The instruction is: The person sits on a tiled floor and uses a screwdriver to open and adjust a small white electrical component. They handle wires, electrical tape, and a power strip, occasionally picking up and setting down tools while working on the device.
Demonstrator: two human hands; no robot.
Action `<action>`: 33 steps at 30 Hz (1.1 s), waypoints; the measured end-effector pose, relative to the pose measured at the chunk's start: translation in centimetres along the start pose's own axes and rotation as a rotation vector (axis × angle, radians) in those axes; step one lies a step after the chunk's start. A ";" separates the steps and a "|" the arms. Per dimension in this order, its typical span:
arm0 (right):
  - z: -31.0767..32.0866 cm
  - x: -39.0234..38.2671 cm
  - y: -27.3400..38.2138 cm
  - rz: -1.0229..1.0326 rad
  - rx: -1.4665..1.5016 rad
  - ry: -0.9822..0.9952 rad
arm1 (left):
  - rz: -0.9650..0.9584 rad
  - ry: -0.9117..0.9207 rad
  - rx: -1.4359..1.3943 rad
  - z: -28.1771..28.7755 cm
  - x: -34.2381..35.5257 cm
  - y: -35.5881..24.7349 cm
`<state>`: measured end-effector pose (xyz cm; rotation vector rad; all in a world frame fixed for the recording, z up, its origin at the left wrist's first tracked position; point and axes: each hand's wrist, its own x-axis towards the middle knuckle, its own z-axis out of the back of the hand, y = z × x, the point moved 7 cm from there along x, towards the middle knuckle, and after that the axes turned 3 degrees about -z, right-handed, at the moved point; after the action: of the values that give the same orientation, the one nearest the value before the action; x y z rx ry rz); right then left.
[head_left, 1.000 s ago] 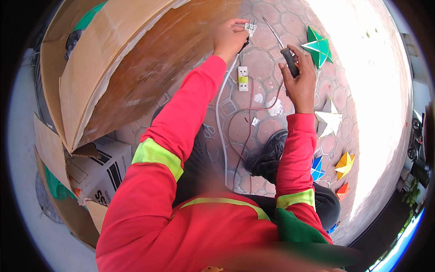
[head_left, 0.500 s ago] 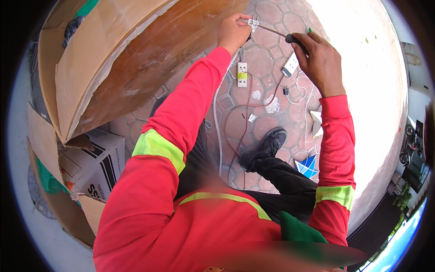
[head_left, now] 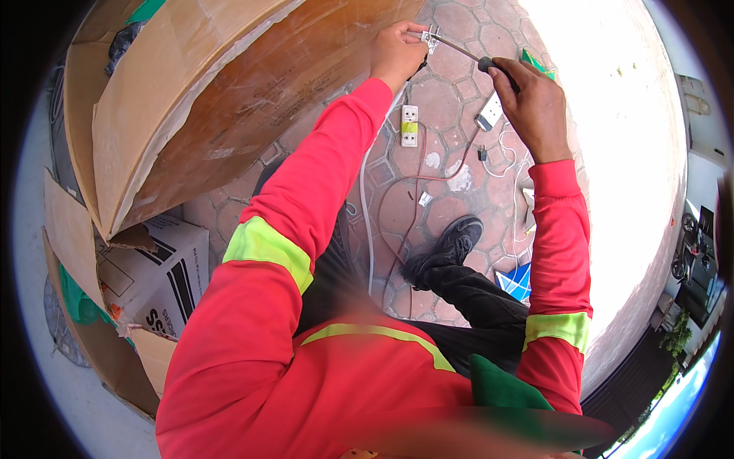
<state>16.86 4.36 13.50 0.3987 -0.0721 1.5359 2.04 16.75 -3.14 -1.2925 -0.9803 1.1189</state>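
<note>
At the far end of my reach, my left hand [head_left: 394, 55] pinches a small white electrical plug [head_left: 431, 41] between thumb and fingers. Its metal prongs point away from me, and its inner side seems exposed. A dark cable runs down from below that hand. My right hand [head_left: 535, 109] is closed round the black handle of a screwdriver [head_left: 462, 50]. The shaft slants up to the left and its tip meets the plug; exactly which part it touches is too small to tell.
On the paving lie a white two-gang socket [head_left: 409, 126], a white extension block [head_left: 489, 112], a black plug [head_left: 482, 154] and loose cords. A big cardboard box [head_left: 252, 107] leans at left, above a white carton [head_left: 164, 268]. My shoe [head_left: 451, 245] stands near a blue packet [head_left: 517, 281].
My right hand and forearm have shifted slightly left, baring more of a green packet behind. The screwdriver's tip still meets the plug. My left hand has barely moved.
</note>
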 end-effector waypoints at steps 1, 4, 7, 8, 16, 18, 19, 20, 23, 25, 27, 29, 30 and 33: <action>-0.2 -0.1 -0.1 -0.009 0.015 0.010 | 0.017 0.004 -0.024 0.0 0.0 0.1; -0.6 -0.3 -0.3 -0.034 0.064 0.029 | 0.052 0.011 -0.081 0.0 0.0 0.5; -0.8 -0.4 -0.5 -0.056 0.106 0.027 | 0.048 -0.003 -0.126 0.0 0.1 0.6; -0.8 -0.5 -0.5 -0.060 0.112 0.025 | 0.043 -0.014 -0.150 0.0 0.1 0.7; -2.2 -1.4 -2.7 -0.286 0.327 0.056 | 0.095 -0.018 -0.251 -0.1 0.1 0.9; -2.6 -1.6 -3.2 -0.319 0.322 0.050 | 0.110 -0.009 -0.255 -0.2 0.0 0.9; -2.8 -1.6 -3.2 -0.302 0.336 0.055 | 0.107 -0.004 -0.250 -0.2 0.1 0.8; -2.9 -1.7 -3.3 -0.295 0.326 0.063 | 0.111 0.002 -0.239 -0.3 0.1 0.8; -2.9 -1.9 -3.2 -0.241 0.313 0.034 | 0.117 0.007 -0.242 -0.4 0.1 0.9; -2.7 -2.0 -3.0 -0.208 0.298 0.008 | 0.118 -0.001 -0.267 -0.4 0.1 0.9; -2.5 -2.1 -2.7 -0.174 0.273 -0.012 | 0.130 -0.018 -0.294 -0.3 0.0 1.0; -2.6 -2.2 -2.6 -0.170 0.272 -0.006 | 0.122 -0.013 -0.302 -0.3 0.1 1.0; -2.5 -2.2 -2.5 -0.151 0.265 -0.016 | 0.133 -0.012 -0.295 -0.3 0.0 1.0; -2.4 -2.2 -2.7 -0.174 0.293 -0.058 | 0.138 -0.004 -0.303 -0.3 0.0 0.9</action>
<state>18.89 2.96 10.10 0.6653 0.1417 1.3651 2.31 16.62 -4.09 -1.6226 -1.1081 1.1068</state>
